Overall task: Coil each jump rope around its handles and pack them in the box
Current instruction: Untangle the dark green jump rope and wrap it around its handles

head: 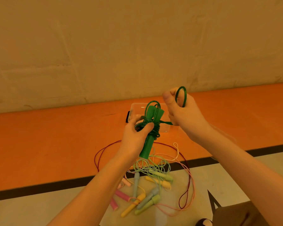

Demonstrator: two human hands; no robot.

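The left hand [134,136] curls its fingers and thumb round the green jump rope [149,128], gripping the paired handles upright over the coils wound about their middle; its forearm rises from the lower left. Behind the bundle, the clear box [137,110] sits on the orange surface [55,144] near its far edge, partly hidden. The right hand [183,108] pinches the rope's free loop, fingers closed, held higher than the left. Below, pastel jump ropes [147,190] lie tangled across the near edge.
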